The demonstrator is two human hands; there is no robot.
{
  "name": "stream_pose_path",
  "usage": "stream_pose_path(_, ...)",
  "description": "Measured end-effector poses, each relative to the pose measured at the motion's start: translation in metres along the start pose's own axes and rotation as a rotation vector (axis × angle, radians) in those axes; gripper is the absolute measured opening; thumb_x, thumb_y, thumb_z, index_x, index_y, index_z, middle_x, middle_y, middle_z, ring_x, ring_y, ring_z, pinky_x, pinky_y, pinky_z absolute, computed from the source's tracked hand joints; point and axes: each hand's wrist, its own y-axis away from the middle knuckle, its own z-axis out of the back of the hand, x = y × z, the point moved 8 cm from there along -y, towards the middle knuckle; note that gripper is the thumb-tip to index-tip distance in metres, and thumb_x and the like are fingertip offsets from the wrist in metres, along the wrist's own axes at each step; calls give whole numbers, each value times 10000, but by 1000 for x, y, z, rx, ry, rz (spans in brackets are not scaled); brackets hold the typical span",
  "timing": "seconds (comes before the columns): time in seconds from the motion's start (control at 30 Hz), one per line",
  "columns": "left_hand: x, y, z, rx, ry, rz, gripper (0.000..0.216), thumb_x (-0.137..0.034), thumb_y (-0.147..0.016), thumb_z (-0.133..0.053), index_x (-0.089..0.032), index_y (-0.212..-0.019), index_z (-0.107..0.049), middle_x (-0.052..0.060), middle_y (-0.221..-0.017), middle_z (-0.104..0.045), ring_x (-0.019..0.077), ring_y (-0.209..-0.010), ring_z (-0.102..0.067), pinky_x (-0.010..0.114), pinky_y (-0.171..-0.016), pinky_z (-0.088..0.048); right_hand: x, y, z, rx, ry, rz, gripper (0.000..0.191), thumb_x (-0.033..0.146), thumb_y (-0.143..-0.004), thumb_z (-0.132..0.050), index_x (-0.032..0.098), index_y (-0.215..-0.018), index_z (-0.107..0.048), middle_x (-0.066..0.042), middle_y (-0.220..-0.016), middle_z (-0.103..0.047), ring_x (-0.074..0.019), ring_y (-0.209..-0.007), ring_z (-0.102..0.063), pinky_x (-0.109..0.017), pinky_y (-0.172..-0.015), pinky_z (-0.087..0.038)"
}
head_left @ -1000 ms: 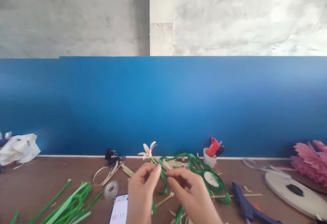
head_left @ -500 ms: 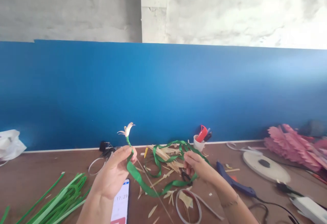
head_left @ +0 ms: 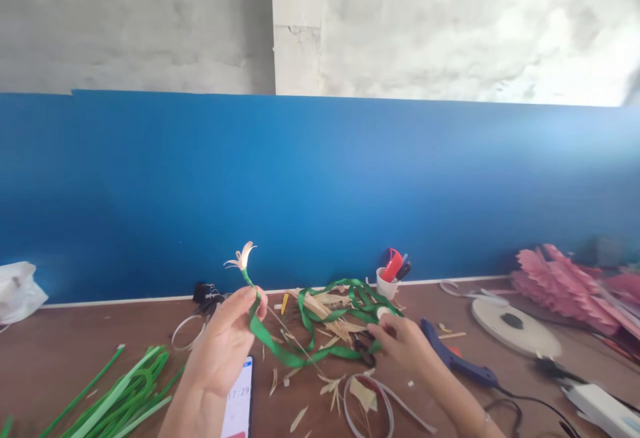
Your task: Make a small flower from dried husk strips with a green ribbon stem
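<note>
My left hand is closed around the thin stem of a small artificial flower with pale, curled petals. Green ribbon wraps the stem top and trails from my fingers in a loose curve to the right. A thin bare wire runs down from behind that hand. My right hand is low over the table, fingers stretched apart, beside the ribbon and some dark scissors. Next to its fingertips is a small whitish round thing, partly covered. The underside of this hand is hidden.
Dried husk scraps lie beneath the ribbon. Green stems and a phone are at the left. To the right are a cup of pens, a blue glue gun, a white disc and pink paper.
My right hand has lowered toward the scissors and its fingers have spread. The hanging ribbon and the wire have shifted. My left hand still grips the flower's stem.
</note>
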Motion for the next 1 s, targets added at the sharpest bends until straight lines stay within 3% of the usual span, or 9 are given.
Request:
stream_pose_path(0.13, 5, 4, -2, -106, 90, 29, 108, -178, -748, -686, -123, -655, -687, 23, -714, -552, 133, -698, -490, 236, -620, -482, 9, 1, 13, -34, 50, 4, 264, 361, -790, -487, 225, -568, -446, 18, -533, -540, -163, -534, -492, -263, -543, -336)
stream_pose_path(0.3, -13, 3, 20, -247, 235, -6, 222, -85, -836, -518, -128, -682, -671, 11, -726, -530, 118, -647, -507, 257, -583, -517, -35, 4, 60, -126, 121, -146, 131, 299, -739, -521, 214, -638, -520, -11, -582, -619, -182, -566, -549, -260, -554, -365)
stream_pose_path(0.4, -17, 0, 23, -249, 251, -21, 228, -120, -856, -513, -135, -685, -664, 5, -704, -521, 126, -639, -521, 270, -567, -530, -45, 12, 67, -99, 131, -170, 157, 295, -725, -537, 207, -596, -542, -11, -526, -613, -173, -505, -543, -252, -507, -350)
stream_pose_path(0.53, 3, 4, 8, -268, 250, 12, 229, -83, -859, -517, -125, -697, -674, 19, -733, -570, 113, -645, -538, 233, -549, -508, 2, 19, 36, 17, 77, -21, 362, 388, -834, -436, 194, -554, -561, -17, -517, -610, -169, -518, -550, -250, -522, -368)
stream_pose_path(0.63, 20, 7, -8, -225, 222, 50, 201, -106, -847, -564, -128, -684, -680, 23, -728, -578, 121, -688, -548, 235, -601, -510, 49, 19, 12, 80, 24, 124, 338, 378, -873, -424, 196, -660, -613, 2, -627, -644, -158, -616, -561, -226, -568, -387)
stream_pose_path(0.7, 21, 8, -12, -194, 191, 36, 158, -120, -822, -605, -138, -687, -686, 14, -724, -574, 116, -681, -532, 227, -589, -494, 60, 13, 8, 70, 27, 151, 317, 362, -875, -440, 198, -663, -610, 13, -623, -620, -148, -604, -528, -226, -565, -369)
stream_pose_path(0.77, 17, 8, -7, -228, 168, 8, 129, -122, -793, -632, -136, -678, -688, 9, -714, -567, 108, -666, -513, 209, -558, -472, 51, 3, 14, 23, 63, 113, 348, 359, -869, -445, 194, -586, -565, 19, -549, -554, -141, -552, -468, -239, -541, -332)
stream_pose_path(0.87, 8, 7, 5, -303, 150, -37, 47, -138, -703, -709, -134, -659, -692, -14, -685, -540, 86, -610, -455, 182, -484, -424, 14, -4, 27, -21, 142, 12, 401, 340, -825, -478, 202, -449, -458, 31, -439, -439, -130, -484, -382, -254, -510, -276)
stream_pose_path(1.0, 8, 2, 7, -297, 61, -59, 157, -215, -565, -820, -143, -629, -697, -21, -683, -554, 75, -578, -412, 172, -450, -384, -31, 6, 36, 14, 230, -93, 267, 244, -745, -523, 199, -483, -546, 16, -476, -543, -143, -498, -458, -248, -519, -293)
